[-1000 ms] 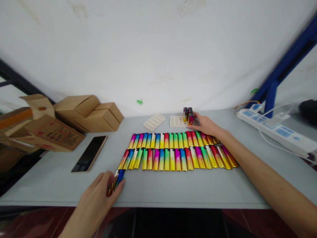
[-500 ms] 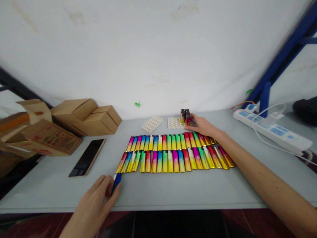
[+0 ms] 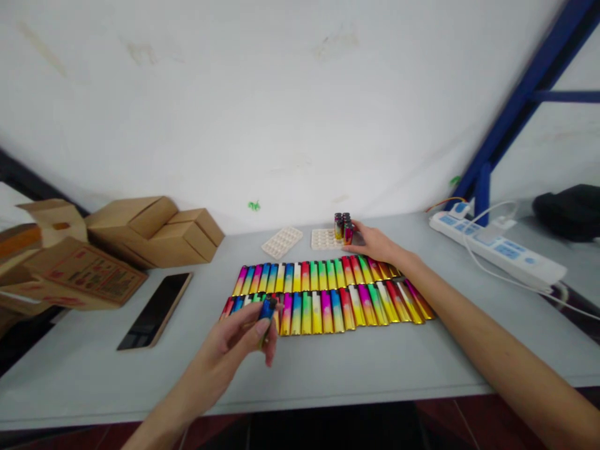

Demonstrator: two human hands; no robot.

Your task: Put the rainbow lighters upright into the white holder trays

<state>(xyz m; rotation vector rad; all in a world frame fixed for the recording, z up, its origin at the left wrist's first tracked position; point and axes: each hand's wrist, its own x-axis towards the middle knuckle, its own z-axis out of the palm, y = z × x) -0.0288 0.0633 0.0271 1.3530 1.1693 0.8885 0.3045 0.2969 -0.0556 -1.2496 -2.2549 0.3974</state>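
Observation:
My left hand pinches a blue lighter, its dark top upward, in front of the lower row of lighters. Two rows of lighters in many bright colours, the upper row and the lower row, lie side by side on the table. Behind them is a pale tray with round cells, and several lighters stand upright at its right end. My right hand has its thumb and fingers closed around the side of these, at a magenta lighter. Its fingertips are partly hidden.
A second pale tray lies slightly to the left. A phone rests on the left of the table, near cardboard boxes and an opened carton. To the right are a white power strip with cables and a black object.
My left hand has lifted the blue lighter from the table's near left and brought it right, over the lower row. My right hand remains at the standing lighters. The view has shifted slightly.

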